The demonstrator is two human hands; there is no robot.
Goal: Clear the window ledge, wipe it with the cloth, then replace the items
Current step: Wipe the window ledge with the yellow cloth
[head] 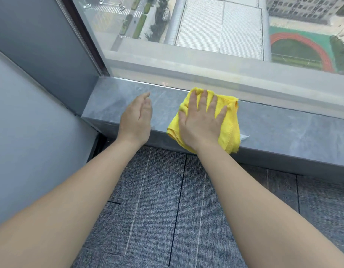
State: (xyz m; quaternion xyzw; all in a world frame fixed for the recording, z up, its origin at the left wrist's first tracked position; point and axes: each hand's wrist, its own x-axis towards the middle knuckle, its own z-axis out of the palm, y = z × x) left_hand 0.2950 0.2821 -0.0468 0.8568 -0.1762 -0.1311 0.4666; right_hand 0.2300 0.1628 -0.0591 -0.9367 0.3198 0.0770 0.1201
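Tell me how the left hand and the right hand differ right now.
The right hand lies palm down, fingers spread, pressing the yellow cloth; the left hand touches no cloth. The left hand stands on edge with fingers together, while the right lies flat. Both are at the grey ledge, fingers straight.

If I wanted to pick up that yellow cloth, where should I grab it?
Probably the bunched edge of the yellow fluffy cloth, hanging over the grey stone ledge. Pinch it from the front; the right hand presses the middle flat.

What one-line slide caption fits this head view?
Right hand presses yellow cloth flat on grey window ledge; left hand open beside it.
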